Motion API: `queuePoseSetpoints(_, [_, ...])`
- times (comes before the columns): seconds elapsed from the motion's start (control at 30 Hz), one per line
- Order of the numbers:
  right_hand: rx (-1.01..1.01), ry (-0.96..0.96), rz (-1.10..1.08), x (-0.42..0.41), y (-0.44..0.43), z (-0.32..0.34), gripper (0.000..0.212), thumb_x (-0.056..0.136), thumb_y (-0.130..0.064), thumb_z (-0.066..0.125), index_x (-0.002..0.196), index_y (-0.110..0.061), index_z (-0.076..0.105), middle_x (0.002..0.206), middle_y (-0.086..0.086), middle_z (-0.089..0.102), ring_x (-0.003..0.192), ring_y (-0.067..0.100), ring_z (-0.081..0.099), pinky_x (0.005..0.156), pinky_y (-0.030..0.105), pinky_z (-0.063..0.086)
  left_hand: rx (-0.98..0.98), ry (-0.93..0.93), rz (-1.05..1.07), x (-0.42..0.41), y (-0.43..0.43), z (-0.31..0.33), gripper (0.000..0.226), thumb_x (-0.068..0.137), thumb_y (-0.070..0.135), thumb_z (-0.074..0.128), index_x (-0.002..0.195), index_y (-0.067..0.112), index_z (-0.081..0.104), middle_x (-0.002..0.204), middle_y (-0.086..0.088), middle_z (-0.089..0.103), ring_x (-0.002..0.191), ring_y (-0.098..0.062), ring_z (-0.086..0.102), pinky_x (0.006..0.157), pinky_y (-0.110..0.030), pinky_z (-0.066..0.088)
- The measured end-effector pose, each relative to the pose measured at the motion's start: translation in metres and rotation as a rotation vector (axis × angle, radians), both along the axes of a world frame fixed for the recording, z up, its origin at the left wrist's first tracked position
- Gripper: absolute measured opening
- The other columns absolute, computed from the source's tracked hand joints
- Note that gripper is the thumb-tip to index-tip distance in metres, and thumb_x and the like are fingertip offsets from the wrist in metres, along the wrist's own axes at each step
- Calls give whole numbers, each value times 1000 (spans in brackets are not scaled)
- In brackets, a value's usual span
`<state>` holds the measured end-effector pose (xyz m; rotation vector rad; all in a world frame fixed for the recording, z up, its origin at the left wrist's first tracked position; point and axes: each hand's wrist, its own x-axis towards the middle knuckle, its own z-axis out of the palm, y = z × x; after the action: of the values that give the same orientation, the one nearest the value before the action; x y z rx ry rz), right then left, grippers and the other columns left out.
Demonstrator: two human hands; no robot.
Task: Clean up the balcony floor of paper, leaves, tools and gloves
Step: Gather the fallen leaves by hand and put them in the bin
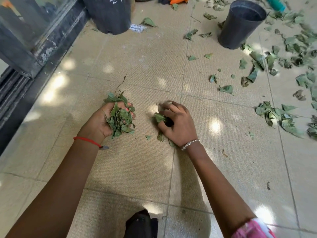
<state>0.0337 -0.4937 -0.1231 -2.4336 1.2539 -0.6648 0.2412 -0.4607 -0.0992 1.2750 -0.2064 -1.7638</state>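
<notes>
left hand (101, 121) is stuffed with a wad of leaves (122, 120), right hand (178, 123) is pinching a loose leaf (159, 117) off the floor (137, 66), and the scattered leaves (274, 114) all lie off to the right, so the right hand's nearer imo

Bright daylight, dappled sun spots on floor (154, 62); blurred, distorted edges.

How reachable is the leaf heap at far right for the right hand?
Probably yes: bare tiles lie between the right hand and the leaf heap, though it holds a few leaves.
</notes>
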Motion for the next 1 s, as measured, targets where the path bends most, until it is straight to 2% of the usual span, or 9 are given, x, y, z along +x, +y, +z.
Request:
queuePoseSetpoints(0.07, [74,84,-50,-9,4,2,65,74,-61,36,118,-19,59,137,1,48,132,26,36,112,43,23,3,-25,10,-3,-2,0,26,86,2,35,68,17,48,58,2,47,51,-10,52,45,-15,42])
queuePoseSetpoints(0.17, [183,279,-65,-12,12,0,100,58,-88,28,140,-31,26,155,1,14,144,28,5,117,48,3,-18,-24,3,-10,-4,1,21,83,3,38,70,17,47,60,3,46,52,-9,50,46,-14,42])
queuePoseSetpoints(0.3, [147,405,-10,6,17,-4,108,56,-90,35,146,-34,13,157,7,2,143,32,-4,114,58,1,-12,-47,31,-22,-8,3,21,85,4,41,71,15,51,55,1,49,44,-11,53,45,-15,45])
queuePoseSetpoints(0.47, [99,527,-32,27,4,3,83,74,-80,34,144,-38,17,155,8,9,141,40,5,110,62,1,-48,-43,105,-27,-12,7,25,87,2,38,69,13,51,57,-1,51,52,-14,54,48,-19,51])
queuePoseSetpoints(0.57, [48,546,-49,37,-4,6,59,86,-68,30,134,-32,35,144,8,32,132,38,27,105,58,21,-81,-42,116,-29,-13,8,26,86,2,36,65,14,44,51,2,46,45,-11,48,48,-17,48])
queuePoseSetpoints(0.67, [-59,479,-137,43,-9,10,44,94,-53,34,118,-20,50,124,7,52,115,33,44,84,44,42,-66,-61,134,-29,-13,5,30,85,2,36,59,15,45,50,2,42,43,-10,42,44,-15,42])
queuePoseSetpoints(0.77, [9,465,-118,38,-15,10,41,98,-43,30,121,-14,47,120,8,54,111,32,47,66,34,42,-58,-75,137,-32,-14,4,32,85,3,37,56,16,44,49,2,43,42,-10,42,45,-15,43])
queuePoseSetpoints(0.9, [41,449,-28,27,-20,13,40,99,-39,31,120,-8,48,113,10,58,104,31,54,64,32,40,-46,-82,151,-41,-21,3,36,84,2,40,51,17,41,47,3,40,43,-11,41,47,-17,44])
queuePoseSetpoints(1.0, [118,298,-133,18,-26,21,36,96,-39,41,110,-9,57,98,6,63,86,23,60,62,26,37,-47,-111,146,-52,-28,3,34,84,3,43,53,17,40,51,2,40,47,-12,40,54,-23,41])
